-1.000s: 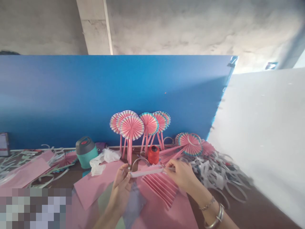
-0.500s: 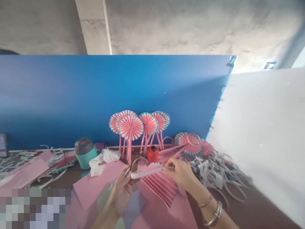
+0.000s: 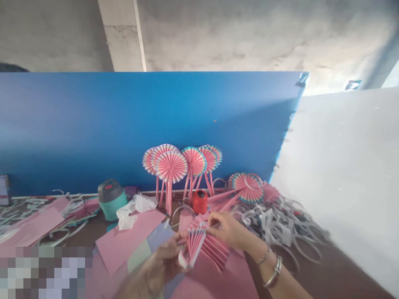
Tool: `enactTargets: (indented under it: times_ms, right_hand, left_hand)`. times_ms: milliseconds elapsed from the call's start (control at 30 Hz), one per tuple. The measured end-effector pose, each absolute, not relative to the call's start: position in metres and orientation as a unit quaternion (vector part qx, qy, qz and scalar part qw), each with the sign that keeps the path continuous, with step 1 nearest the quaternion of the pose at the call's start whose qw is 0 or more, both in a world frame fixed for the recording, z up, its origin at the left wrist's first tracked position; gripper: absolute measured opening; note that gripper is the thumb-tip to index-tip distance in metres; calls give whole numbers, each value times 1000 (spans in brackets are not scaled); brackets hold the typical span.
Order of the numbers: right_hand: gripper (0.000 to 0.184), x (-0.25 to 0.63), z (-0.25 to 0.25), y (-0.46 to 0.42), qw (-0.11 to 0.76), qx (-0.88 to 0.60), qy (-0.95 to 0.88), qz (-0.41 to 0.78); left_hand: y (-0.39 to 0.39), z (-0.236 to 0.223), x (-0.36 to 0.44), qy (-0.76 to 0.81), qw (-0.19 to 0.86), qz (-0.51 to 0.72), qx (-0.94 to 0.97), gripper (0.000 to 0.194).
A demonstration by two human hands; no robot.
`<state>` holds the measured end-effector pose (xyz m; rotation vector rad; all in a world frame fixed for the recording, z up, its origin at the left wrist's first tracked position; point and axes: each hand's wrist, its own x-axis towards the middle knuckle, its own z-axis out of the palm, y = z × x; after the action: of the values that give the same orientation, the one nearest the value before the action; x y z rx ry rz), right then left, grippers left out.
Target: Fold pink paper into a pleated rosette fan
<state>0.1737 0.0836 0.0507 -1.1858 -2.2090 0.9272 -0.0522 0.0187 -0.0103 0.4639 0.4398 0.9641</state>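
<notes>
- Blue panel [image 3: 187, 108]: stands at 12 o'clock, behind the work area
- Pink sheet [image 3: 215, 286]: lies flat on the table at 6 o'clock, below both hands
- Left hand [image 3: 165, 259]: closed on the pleated piece at its 8 o'clock side; compared with the frame half a second earlier, this hand sits lower and its fingertips closer to the right hand
- Right hand [image 3: 229, 229]: thumb and finger pinch the piece near its 1 o'clock corner; exact contact is partly hidden
- Pleated piece [image 3: 195, 241]: held above the sheet, between the hands, at 2 o'clock from the left palm and 8 o'clock from the right; folds run about 1 to 7 o'clock, narrowing downward; neither hand is nearer, both touch it
- Change: in the earlier frame the piece spans 9 to 3 o'clock as a narrow pale strip; here it is tilted, its pink folds in view
- Red spool [image 3: 200, 202]: stands at 12 o'clock from the piece, apart from it
- White band [image 3: 184, 261]: curves at the piece's 7 o'clock edge
</notes>
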Motion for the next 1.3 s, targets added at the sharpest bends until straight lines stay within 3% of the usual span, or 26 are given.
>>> enactTargets:
  times_ms: [133,333,533,700,900,1167,1300]
  right_hand:
    - [25,155,46,74,209,-402,-802,389]
    - [29,147,41,63,185,-392,-782,449]
    - [25,147,50,53,152,-429,-790,410]
    - [15,144,50,53,188,-437,-786,395]
    - [9,138,45,56,270,-479,-802,232]
    - [5,136,35,57,324,-437,-832,114]
    - [7,134,34,53,353,-403,-841,80]
  left_hand:
    - [14,-15,-49,140,872,399,247,25]
    - [6,-6,-50,153,885,343,274,30]
    - [5,-9,-49,181,886,314,289,28]
    - [9,-3,-45,166,877,359,273,27]
    - [19,4,-46,265,770,442,376,29]
    - [19,0,-43,362,697,399,473,54]
    - [14,3,-34,407,654,450,452,67]
